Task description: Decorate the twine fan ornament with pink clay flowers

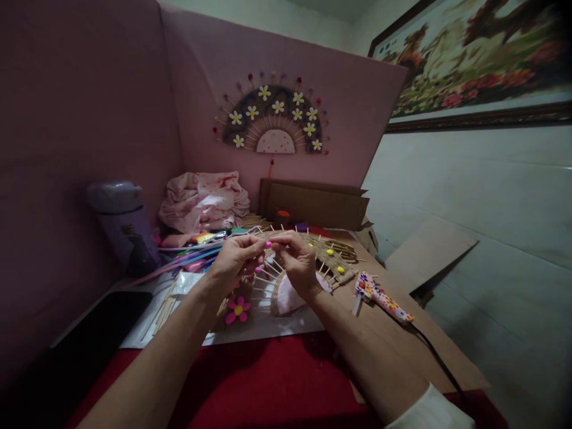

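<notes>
A half-round fan of woven twine and wooden sticks (328, 253) lies on the table, with small yellow beads on it and a pink flower (238, 310) at its left end. My left hand (235, 259) and my right hand (297, 259) hover over its middle, fingertips pinched together and nearly touching. A tiny pink bead shows at the tip of a stick between the two hands. What the fingers pinch is too small to name.
A patterned glue gun (379, 295) with a black cord lies right of the fan. Coloured strips (192, 256), a purple flask (125, 223), crumpled pink cloth (203, 199) and a cardboard box (317, 202) stand behind. A finished fan (272, 119) hangs on the pink wall.
</notes>
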{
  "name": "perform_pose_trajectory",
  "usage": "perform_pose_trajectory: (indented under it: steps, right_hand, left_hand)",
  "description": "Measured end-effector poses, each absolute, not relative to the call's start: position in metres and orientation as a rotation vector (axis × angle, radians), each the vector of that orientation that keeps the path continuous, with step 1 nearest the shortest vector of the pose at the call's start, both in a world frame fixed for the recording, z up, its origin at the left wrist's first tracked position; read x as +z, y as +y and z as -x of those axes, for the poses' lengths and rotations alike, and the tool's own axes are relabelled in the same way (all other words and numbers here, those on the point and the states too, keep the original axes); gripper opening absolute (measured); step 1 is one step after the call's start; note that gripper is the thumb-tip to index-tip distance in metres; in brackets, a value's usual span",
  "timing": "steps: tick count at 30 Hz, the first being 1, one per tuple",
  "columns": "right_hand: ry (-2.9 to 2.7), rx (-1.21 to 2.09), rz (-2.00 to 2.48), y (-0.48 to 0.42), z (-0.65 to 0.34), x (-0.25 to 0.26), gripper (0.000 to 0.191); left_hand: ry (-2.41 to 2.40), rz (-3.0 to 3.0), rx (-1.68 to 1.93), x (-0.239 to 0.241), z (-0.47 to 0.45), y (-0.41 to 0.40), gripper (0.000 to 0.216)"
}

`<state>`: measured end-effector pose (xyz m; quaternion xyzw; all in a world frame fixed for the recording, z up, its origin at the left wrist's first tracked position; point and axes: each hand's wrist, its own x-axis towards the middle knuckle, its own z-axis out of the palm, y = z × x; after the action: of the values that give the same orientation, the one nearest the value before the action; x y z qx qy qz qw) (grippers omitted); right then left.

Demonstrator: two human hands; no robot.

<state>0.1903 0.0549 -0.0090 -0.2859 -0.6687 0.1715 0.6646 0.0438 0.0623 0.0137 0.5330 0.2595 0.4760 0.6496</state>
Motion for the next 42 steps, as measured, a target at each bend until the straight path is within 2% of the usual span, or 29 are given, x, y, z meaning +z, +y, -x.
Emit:
perform_pose_trajectory:
  steps: [6,11,16,20,26,32,38,42]
  right_hand:
    - [-1.512,0.375,0.661,0.054,-0.189,-0.010,0.002]
    - [-1.525,0.361,0.762,0.055,-0.191,-0.009,0.008]
    - [-1.741,0.179,1.009,0.058,-0.194,-0.009,0.014]
    - [-2.001,0.023,1.224,0.056,-0.194,-0.012,0.010]
    - [-2.076,-0.189,1.427,0.055,-0.194,-0.014,0.013]
    - [-2.070,-0.183,1.465,0.058,-0.195,-0.017,0.019]
    - [-1.984,-0.196,1.482,0.060,-0.195,-0.021,0.016]
    - [-1.923,-0.094,1.416,0.062,-0.195,-0.021,0.012]
  left_hand:
    - [0.561,-1.201,1.083,0.013,-0.044,0.063,0.029]
    - [0.577,-1.154,1.155,0.017,-0.038,0.067,0.025]
    - [0.640,-1.207,1.235,0.022,-0.025,0.078,0.026]
    - [0.817,-1.306,1.244,0.025,-0.018,0.092,0.023]
    - [0.973,-1.387,1.225,0.030,-0.013,0.114,0.015]
    - [1.063,-1.432,1.232,0.030,-0.014,0.116,0.015]
    - [1.129,-1.483,1.310,0.018,-0.016,0.107,0.015]
    - [1.139,-1.498,1.344,0.015,-0.019,0.106,0.015]
